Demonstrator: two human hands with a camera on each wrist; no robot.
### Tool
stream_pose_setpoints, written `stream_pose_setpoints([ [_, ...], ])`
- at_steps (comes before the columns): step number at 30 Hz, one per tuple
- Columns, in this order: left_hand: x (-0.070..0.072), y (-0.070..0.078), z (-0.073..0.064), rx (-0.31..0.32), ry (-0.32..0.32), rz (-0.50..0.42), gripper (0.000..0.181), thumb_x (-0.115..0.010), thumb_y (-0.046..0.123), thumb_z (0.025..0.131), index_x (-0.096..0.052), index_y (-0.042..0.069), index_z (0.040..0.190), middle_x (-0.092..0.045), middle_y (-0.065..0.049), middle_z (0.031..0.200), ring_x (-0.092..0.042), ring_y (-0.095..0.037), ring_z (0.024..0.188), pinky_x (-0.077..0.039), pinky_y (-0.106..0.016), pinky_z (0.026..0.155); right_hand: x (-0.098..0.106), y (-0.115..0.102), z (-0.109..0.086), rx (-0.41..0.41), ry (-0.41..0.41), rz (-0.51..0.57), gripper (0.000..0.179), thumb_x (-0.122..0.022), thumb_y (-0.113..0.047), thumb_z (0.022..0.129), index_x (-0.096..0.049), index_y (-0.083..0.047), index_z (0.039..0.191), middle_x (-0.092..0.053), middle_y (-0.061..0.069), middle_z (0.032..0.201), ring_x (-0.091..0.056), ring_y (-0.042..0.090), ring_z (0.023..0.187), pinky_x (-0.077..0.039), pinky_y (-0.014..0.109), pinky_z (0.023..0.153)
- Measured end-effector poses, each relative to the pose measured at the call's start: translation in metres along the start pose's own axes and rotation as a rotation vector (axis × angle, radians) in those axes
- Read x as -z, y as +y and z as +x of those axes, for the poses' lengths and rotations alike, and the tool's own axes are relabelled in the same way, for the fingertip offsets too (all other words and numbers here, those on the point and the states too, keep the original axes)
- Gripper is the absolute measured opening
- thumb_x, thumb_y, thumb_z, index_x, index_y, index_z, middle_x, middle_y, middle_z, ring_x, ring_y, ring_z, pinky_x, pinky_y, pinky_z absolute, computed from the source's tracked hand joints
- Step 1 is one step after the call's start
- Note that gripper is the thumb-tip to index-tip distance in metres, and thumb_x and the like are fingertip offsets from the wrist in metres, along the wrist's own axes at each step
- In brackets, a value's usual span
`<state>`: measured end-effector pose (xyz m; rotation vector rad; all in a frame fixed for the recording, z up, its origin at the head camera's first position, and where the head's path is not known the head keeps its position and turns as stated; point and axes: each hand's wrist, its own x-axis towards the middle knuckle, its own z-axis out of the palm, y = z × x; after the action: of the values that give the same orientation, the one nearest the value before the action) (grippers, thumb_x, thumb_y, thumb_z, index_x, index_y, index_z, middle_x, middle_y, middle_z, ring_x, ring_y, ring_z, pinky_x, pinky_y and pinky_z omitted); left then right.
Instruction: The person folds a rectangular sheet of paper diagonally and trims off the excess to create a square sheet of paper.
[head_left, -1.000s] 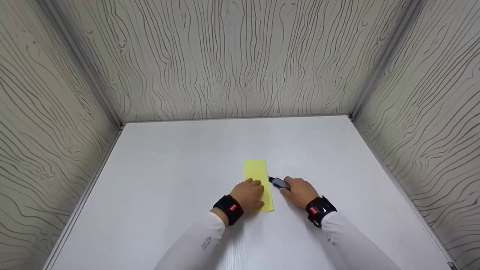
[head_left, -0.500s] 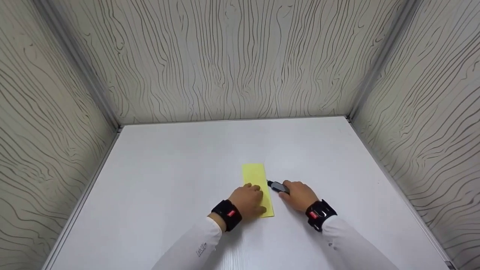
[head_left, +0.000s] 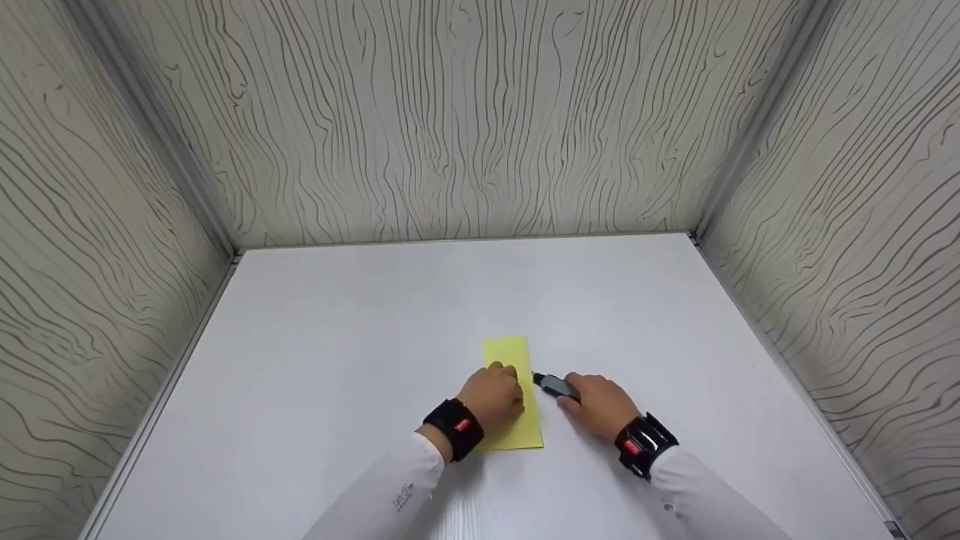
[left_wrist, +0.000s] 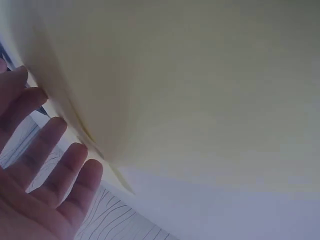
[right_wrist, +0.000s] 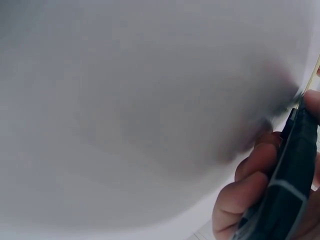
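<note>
A strip of folded yellow paper (head_left: pixel 507 349) lies on the white table in the head view, its long side pointing away from me. My left hand (head_left: pixel 491 397) rests on it. Its fingers look nearly straight in the left wrist view, with the fingertips (left_wrist: pixel 89 172) at the paper's surface. My right hand (head_left: pixel 604 405) grips a grey and black utility knife (head_left: pixel 556 386), index finger along the top of its handle. The knife's tip is right at the paper's right edge. Up close in the right wrist view, the dark knife handle (right_wrist: pixel 289 185) lies within curled fingers.
The white table (head_left: pixel 360 315) stretches out on both sides of the paper. Panels with a wood-grain line pattern (head_left: pixel 450 127) enclose it at the back, left and right. Each wrist wears a black strap (head_left: pixel 455 429).
The yellow paper has shifted toward me, and the right hand with the utility knife has come nearer along the paper's right edge. The left thumb has drawn in closer to the fingers.
</note>
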<state>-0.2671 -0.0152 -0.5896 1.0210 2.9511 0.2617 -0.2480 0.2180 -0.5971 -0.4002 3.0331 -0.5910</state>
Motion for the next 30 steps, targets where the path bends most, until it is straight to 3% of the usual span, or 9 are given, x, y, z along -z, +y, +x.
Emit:
stream_pose_setpoints([
  [3,-0.003,-0.005,0.002,-0.011,0.022,-0.052,0.008,-0.078,0.019,0.093,-0.085,0.016,0.089,-0.075,-0.001,0.106,-0.066,-0.019,0.094,-0.057,-0.033,0.081,-0.001,0.001,-0.001,0.008,0.01,-0.001,0.018,-0.078,-0.025,0.099,-0.071,-0.01,0.106,-0.061,-0.001,0.078,-0.052,0.016,0.07,-0.043,0.038,0.065],
  [6,-0.005,-0.008,0.004,0.01,0.007,-0.099,0.011,-0.079,0.019,0.09,-0.082,0.014,0.099,-0.076,-0.002,0.116,-0.071,-0.02,0.107,-0.06,-0.035,0.091,-0.003,0.001,-0.002,0.0,0.005,-0.004,0.016,-0.077,-0.025,0.099,-0.071,-0.011,0.104,-0.058,-0.003,0.076,-0.051,0.015,0.069,-0.042,0.036,0.065],
  [10,-0.008,-0.01,0.004,0.048,-0.05,-0.097,0.027,-0.08,0.029,0.092,-0.08,0.014,0.114,-0.074,-0.003,0.129,-0.069,-0.022,0.121,-0.059,-0.04,0.1,-0.003,-0.001,-0.003,-0.017,-0.016,-0.003,0.016,-0.077,-0.026,0.1,-0.071,-0.012,0.105,-0.058,-0.003,0.076,-0.051,0.015,0.068,-0.042,0.036,0.065],
  [16,-0.001,-0.01,0.005,0.085,-0.105,-0.089,0.031,-0.079,0.034,0.093,-0.082,0.018,0.12,-0.07,-0.005,0.144,-0.064,-0.026,0.133,-0.055,-0.041,0.111,-0.003,-0.004,0.001,-0.011,-0.007,-0.004,0.018,-0.077,-0.026,0.1,-0.071,-0.01,0.106,-0.061,0.0,0.079,-0.053,0.017,0.07,-0.043,0.037,0.067],
  [22,0.004,-0.006,0.006,0.093,-0.128,-0.099,0.032,-0.078,0.032,0.095,-0.083,0.016,0.122,-0.071,-0.007,0.144,-0.065,-0.027,0.134,-0.053,-0.042,0.114,-0.001,-0.001,0.001,-0.024,-0.019,-0.001,0.017,-0.078,-0.025,0.1,-0.071,-0.011,0.106,-0.059,-0.001,0.078,-0.051,0.017,0.069,-0.042,0.038,0.066],
  [30,0.002,-0.007,0.009,0.071,-0.107,-0.062,0.023,-0.079,0.03,0.092,-0.083,0.016,0.109,-0.074,-0.005,0.134,-0.069,-0.025,0.119,-0.058,-0.039,0.103,0.001,0.002,0.005,0.0,-0.014,0.003,0.016,-0.076,-0.025,0.1,-0.07,-0.01,0.105,-0.059,0.001,0.079,-0.053,0.018,0.071,-0.044,0.039,0.068],
])
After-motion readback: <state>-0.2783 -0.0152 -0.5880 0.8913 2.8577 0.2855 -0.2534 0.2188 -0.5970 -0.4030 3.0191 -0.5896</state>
